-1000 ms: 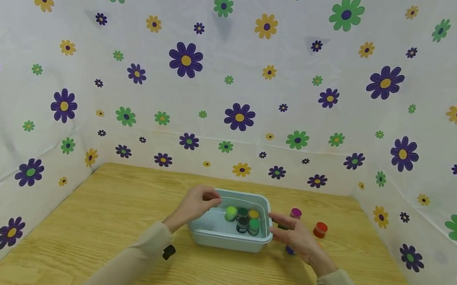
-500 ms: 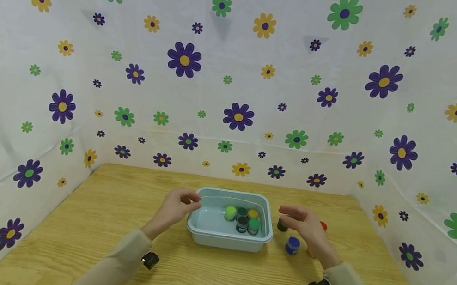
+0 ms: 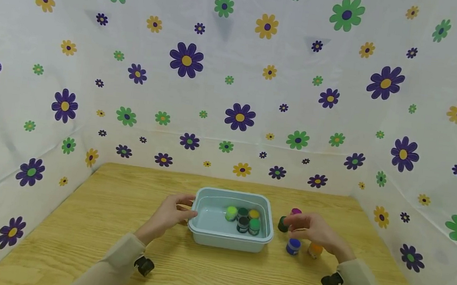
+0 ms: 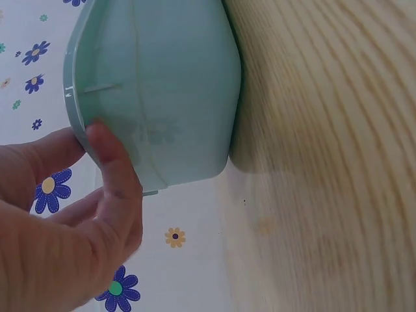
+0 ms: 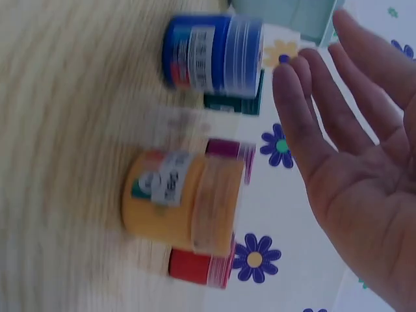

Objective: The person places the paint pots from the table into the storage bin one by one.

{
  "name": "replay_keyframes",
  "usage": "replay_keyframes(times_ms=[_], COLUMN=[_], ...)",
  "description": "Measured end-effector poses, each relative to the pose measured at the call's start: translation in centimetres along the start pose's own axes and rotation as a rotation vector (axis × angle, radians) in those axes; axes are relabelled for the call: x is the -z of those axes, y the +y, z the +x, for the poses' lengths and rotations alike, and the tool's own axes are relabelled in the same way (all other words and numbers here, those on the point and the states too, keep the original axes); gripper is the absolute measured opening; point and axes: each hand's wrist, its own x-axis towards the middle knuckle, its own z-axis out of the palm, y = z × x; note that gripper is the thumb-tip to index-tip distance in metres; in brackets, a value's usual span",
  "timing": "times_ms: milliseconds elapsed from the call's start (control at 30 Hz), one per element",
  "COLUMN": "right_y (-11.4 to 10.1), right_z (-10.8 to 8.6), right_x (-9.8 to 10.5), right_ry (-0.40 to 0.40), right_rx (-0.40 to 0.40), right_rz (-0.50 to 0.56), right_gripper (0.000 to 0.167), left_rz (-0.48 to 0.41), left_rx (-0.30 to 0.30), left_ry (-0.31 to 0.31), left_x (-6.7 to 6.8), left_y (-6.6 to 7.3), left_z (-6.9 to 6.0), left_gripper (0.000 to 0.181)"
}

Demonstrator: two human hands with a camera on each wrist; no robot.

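A pale blue plastic tub stands mid-table, with several small paint jars in its right half, among them a lime green jar and a black jar. At its left end my left hand grips the rim between thumb and fingers. Right of the tub, my right hand hovers over loose paint jars, its fingers loosely extended and holding nothing. Nearest its fingertips is a dark green jar. A blue jar and an orange jar stand below it.
A magenta jar is behind the right hand. A red jar shows in the right wrist view; the hand hides it in the head view. Flower-printed white sheeting encloses the wooden table at the back and sides.
My left hand has moved from over the tub out to its left end and now holds the rim. My right hand has left the tub's right rim and moved right over the loose jars.
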Motion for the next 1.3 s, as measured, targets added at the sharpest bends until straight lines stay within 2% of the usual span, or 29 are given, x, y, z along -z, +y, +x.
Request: replay_keyframes(times_ms=[100, 267, 400, 600, 900, 1100, 1300], right_y=[0.4, 0.8, 1.0, 1.2, 1.7, 1.2, 0.9], right_z=[0.1, 0.4, 0.7, 1.2, 1.5, 1.7, 1.9], right_x=[0.7, 1.7, 2.1, 2.4, 1.8, 1.3, 1.2], right_ry=[-0.093, -0.212, -0.284, -0.365, -0.354, -0.256, -0.188], right_rx=[0.023, 0.007, -0.014, 0.011, -0.021, -0.073, -0.048], right_rz=[-0.048, -0.074, -0.080, -0.122, -0.158, -0.163, -0.115], right_gripper=[0.042, 0.041, 0.041, 0.039, 0.034, 0.035, 0.040], left_rz=[-0.034, -0.048, -0.058, -0.082, -0.101, -0.125, -0.155], left_rx=[0.004, 0.026, 0.049, 0.054, 0.058, 0.053, 0.057], left_ry=[-0.025, -0.049, -0.057, -0.062, -0.060, -0.061, -0.057], left_x=[0.0, 0.1, 0.2, 0.1, 0.0, 0.1, 0.2], left_y=[0.0, 0.2, 0.2, 0.3, 0.1, -0.1, -0.3], left_z=[0.1, 0.2, 0.3, 0.4, 0.3, 0.2, 0.1], left_gripper=[0.053, 0.055, 0.057, 0.056, 0.059, 0.061, 0.060])
